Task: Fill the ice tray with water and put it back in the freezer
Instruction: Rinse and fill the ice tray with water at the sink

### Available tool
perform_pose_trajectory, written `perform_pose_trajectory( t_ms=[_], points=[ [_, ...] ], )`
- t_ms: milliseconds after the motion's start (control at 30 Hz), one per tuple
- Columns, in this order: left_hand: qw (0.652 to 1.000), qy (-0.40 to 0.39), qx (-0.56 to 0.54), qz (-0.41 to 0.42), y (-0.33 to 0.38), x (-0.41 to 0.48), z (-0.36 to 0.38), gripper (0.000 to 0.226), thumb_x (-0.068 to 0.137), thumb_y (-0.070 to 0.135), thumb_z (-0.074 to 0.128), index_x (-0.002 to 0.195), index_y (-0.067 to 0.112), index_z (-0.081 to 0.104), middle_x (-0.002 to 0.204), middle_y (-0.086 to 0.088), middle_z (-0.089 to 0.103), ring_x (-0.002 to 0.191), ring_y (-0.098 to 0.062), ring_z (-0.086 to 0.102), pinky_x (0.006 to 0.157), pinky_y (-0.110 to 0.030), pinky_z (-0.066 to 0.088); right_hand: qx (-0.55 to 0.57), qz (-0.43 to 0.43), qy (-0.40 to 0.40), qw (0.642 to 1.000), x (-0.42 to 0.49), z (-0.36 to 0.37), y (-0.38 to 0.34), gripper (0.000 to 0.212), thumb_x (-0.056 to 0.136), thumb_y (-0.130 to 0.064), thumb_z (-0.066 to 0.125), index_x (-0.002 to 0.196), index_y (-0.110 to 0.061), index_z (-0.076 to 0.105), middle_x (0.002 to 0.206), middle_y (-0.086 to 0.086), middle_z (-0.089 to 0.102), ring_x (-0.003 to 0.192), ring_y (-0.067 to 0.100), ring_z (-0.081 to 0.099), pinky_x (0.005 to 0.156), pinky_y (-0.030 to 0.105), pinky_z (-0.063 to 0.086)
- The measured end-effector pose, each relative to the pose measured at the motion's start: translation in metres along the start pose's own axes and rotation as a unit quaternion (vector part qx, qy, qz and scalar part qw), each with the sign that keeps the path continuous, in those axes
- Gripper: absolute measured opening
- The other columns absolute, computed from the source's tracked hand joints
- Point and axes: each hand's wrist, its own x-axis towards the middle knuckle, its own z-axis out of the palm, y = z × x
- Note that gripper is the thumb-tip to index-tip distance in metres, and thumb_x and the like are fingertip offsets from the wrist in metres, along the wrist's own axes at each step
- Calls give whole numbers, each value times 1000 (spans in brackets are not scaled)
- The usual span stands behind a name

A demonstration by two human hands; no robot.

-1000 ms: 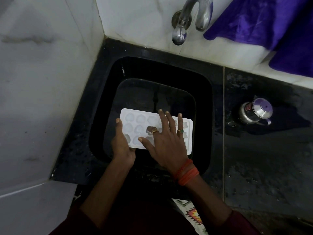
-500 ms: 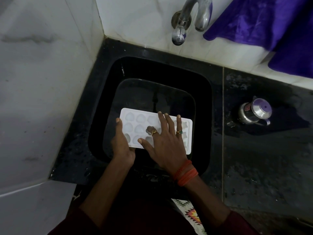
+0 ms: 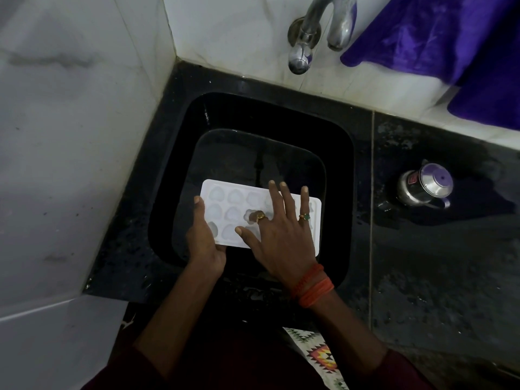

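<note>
A white ice tray (image 3: 225, 205) with heart-shaped cells is held low inside the black sink (image 3: 340, 153). My left hand (image 3: 204, 243) grips its near left corner, thumb lying along the left edge. My right hand (image 3: 284, 235) rests flat on top of the tray's right half with fingers spread, index finger bent down into a cell. It hides most of the right cells. The chrome tap (image 3: 318, 29) on the back wall stands above the sink; no water runs from it.
White marble walls close the left and back sides. A black, wet counter (image 3: 439, 277) stretches to the right with a small steel pot (image 3: 426, 184) on it. Purple cloth (image 3: 450, 43) hangs at the top right.
Almost nothing has moved. Both hands stay on the tray in the sink, with only a slight shift of the right fingers.
</note>
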Motion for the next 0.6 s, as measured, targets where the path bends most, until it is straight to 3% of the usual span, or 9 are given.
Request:
perform_pose_trajectory(
  t_ms=[100,300,467,600],
  points=[
    [1000,3,0,2,1,0,0,36,87,69,64,74,41,82,83,7,81,82,-23,80,77,-48,64,-4,1,3,1000,1,0,1,60,95,-70,29,117,-31,70,162,16,22,153,30,12,121,52,-13],
    [1000,11,2,-1,2,1,-1,41,88,69,64,76,35,83,92,0,82,86,-27,80,74,-46,63,14,-1,-27,1000,0,1,-3,62,95,-71,26,124,-33,65,165,14,14,154,29,5,119,50,-19],
    [1000,11,-3,-16,2,0,-1,46,88,68,65,81,27,85,95,-4,82,85,-29,80,68,-46,63,21,3,40,999,2,-1,-1,57,95,-69,31,109,-29,69,160,14,27,151,29,18,123,54,-4],
    [1000,10,-7,-21,4,0,-2,48,88,68,66,94,23,82,102,-6,81,91,-31,79,75,-49,63,24,21,35,999,11,-4,4,58,95,-69,31,120,-28,63,163,14,20,153,28,11,123,55,-3]
  ],
)
